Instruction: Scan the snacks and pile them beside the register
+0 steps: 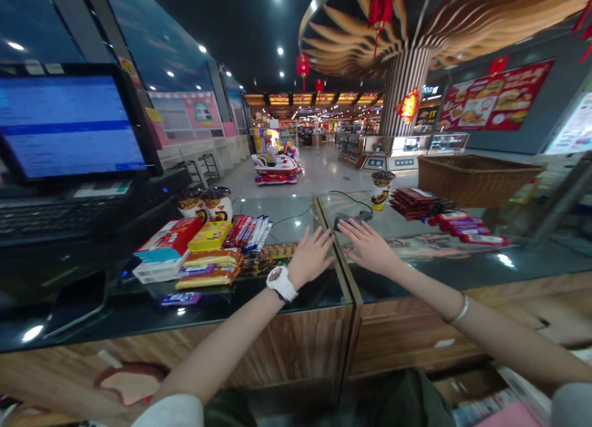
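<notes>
Both hands are spread flat, holding nothing: the left hand (311,254) on the dark glass-topped table (287,214), the right hand (367,245) just short of a small grey scanner (351,219). Reaching it looks the step in hand; a short forward reach and closing grip would be needed.

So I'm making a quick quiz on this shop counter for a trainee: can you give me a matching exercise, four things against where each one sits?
Things:
1. monitor
2. wicker basket
3. wristwatch
4. dark red packets

Places:
A. on the left hand's wrist
B. far left, above the keyboard
C. on the glass counter, right of the lone paper cup
D. at the back right of the counter

Pairs: 1-B, 2-D, 3-A, 4-C
</notes>
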The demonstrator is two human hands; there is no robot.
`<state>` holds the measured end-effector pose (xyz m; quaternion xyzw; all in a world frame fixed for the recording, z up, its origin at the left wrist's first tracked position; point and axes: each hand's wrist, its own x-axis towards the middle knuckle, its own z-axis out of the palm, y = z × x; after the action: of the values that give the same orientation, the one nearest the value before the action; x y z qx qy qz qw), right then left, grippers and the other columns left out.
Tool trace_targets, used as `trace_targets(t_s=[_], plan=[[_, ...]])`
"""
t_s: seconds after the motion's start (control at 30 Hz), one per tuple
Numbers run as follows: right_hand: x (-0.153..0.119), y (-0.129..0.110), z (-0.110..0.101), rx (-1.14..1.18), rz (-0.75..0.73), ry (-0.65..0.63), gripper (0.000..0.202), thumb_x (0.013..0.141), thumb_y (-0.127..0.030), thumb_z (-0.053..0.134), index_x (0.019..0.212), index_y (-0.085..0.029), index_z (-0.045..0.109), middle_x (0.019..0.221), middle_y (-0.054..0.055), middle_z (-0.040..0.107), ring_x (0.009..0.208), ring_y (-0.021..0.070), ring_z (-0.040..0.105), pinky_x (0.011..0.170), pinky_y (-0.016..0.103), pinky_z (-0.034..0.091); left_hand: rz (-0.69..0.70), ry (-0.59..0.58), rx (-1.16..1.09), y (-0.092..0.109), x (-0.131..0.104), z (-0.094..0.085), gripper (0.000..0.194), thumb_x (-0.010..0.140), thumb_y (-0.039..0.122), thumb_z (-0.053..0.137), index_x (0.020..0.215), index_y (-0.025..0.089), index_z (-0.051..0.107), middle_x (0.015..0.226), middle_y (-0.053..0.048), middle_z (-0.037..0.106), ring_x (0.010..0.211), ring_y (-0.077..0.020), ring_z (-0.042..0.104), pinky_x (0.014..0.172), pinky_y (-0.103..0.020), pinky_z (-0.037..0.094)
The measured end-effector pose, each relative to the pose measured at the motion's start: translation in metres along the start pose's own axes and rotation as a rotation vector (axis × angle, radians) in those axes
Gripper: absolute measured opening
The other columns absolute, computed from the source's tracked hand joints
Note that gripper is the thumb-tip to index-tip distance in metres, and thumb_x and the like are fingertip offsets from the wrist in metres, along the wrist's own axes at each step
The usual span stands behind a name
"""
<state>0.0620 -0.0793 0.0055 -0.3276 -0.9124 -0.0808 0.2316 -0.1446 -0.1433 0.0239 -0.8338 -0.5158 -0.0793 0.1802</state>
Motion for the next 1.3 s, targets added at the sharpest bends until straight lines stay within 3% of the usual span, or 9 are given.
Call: trace_targets(t_s=[0.47,0.8,0.93,1.07,1.2,1.3], plan=[[-0.102,0.109,-0.021,-0.142,0.378,0.163,0.057,0.093,-0.033,0.042,0.148,-0.018,0.041,0.154,0.01,0.044,0.143,0.0263,0.038,0.119,0.051,0.026,0.272,0.03,-0.119,0.088,0.097,0.021,0.052,0.1,0.042,0.039,0.146,0.017,0.044,0.156,-0.008,0.041,0.147,-0.0263,0.033,0.124,-0.052,0.017],[-0.16,0.195,-0.043,-0.242,0.598,0.197,0.069,0.08,-0.022,0.049,0.148,-0.017,0.04,0.154,0.013,0.042,0.143,0.0302,0.035,0.116,0.055,0.029,0.361,0.047,-0.218,0.166,0.172,0.047,0.056,0.098,0.041,0.043,0.15,0.02,0.038,0.158,-0.008,0.037,0.145,-0.028,0.035,0.123,-0.05,0.02],[-0.17,0.229,-0.051,-0.195,0.697,0.221,0.06,0.084,-0.028,0.048,0.144,-0.021,0.047,0.154,0.011,0.043,0.143,0.0316,0.036,0.115,0.061,0.027,0.33,0.047,-0.246,0.19,0.204,0.055,0.063,0.096,0.042,0.047,0.151,0.016,0.035,0.161,-0.009,0.032,0.145,-0.0319,0.034,0.122,-0.05,0.021],[-0.169,0.26,-0.057,-0.078,0.776,0.306,0.051,0.094,-0.038,0.039,0.139,-0.02,0.054,0.148,0.012,0.051,0.14,0.0284,0.042,0.115,0.058,0.028,0.279,0.089,-0.271,0.208,0.232,0.062,0.072,0.092,0.05,0.051,0.153,0.016,0.032,0.163,-0.011,0.027,0.148,-0.036,0.027,0.122,-0.051,0.021],[-0.162,0.288,-0.062,0.033,0.854,0.365,0.053,0.095,-0.049,0.04,0.134,-0.018,0.059,0.146,0.014,0.053,0.138,0.0266,0.045,0.116,0.05,0.03,0.23,0.14,-0.291,0.217,0.251,0.069,0.081,0.089,0.061,0.05,0.154,0.017,0.03,0.162,-0.012,0.027,0.149,-0.0395,0.022,0.121,-0.053,0.022],[-0.158,0.306,-0.063,0.244,0.906,0.354,0.053,0.094,-0.054,0.044,0.132,-0.022,0.061,0.141,0.01,0.058,0.135,0.0263,0.049,0.117,0.048,0.03,0.22,0.136,-0.315,0.217,0.257,0.075,0.086,0.085,0.067,0.053,0.153,0.019,0.032,0.162,-0.012,0.028,0.149,-0.0418,0.02,0.12,-0.056,0.023]])
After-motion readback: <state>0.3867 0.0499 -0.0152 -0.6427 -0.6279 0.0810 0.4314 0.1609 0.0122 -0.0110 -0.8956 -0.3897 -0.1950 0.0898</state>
